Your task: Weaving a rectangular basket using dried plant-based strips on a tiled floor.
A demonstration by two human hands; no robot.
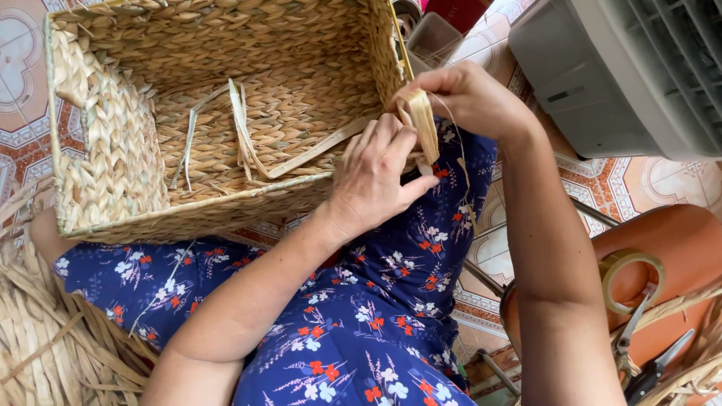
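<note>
Woven basket [120, 158] lay tilted on the lap, opening toward the camera. At its 3 o'clock corner, right hand [470, 98] pinched a flat straw strip [423, 124]; left hand [376, 177] gripped the same strip just below. Scissors [650, 368] lay at 4 o'clock.

basket [120, 158] on lap, tape roll [630, 280] on stool [681, 248] right

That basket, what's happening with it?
A person sits with a woven straw basket tipped on their lap. Both hands work at its rim corner: the right hand pinches a flat straw strip, and the left hand grips the rim beside it. Loose strips lie inside the basket. A tape roll and scissors rest on an orange stool nearby.
</note>
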